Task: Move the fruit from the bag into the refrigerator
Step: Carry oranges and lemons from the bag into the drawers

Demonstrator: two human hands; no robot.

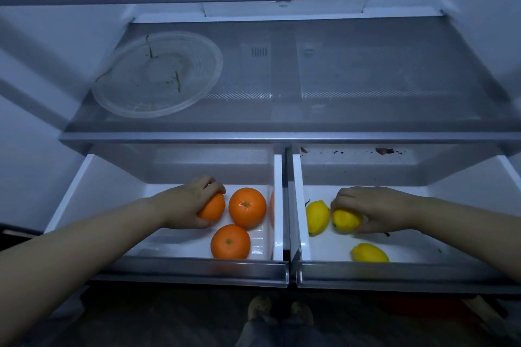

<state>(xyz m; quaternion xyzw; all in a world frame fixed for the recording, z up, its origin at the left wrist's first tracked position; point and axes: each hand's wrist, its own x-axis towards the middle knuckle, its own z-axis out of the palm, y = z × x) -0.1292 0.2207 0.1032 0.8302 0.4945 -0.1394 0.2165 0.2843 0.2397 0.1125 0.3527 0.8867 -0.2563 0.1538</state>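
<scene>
Fingers (215,187) of the left hand (186,204) curl round an orange (214,210) in the left crisper drawer (169,265), beside two more oranges (247,207). Opposite, the right hand (369,205) grips a lemon (346,220) in the right drawer (394,270), near two other lemons (317,216).

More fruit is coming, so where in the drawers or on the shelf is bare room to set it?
Left drawer: bare front-left floor, left of the front orange; crowded at right. Right drawer: bare right of the front lemon; crowded at left. Shelf: bare right of the glass plate.
</scene>
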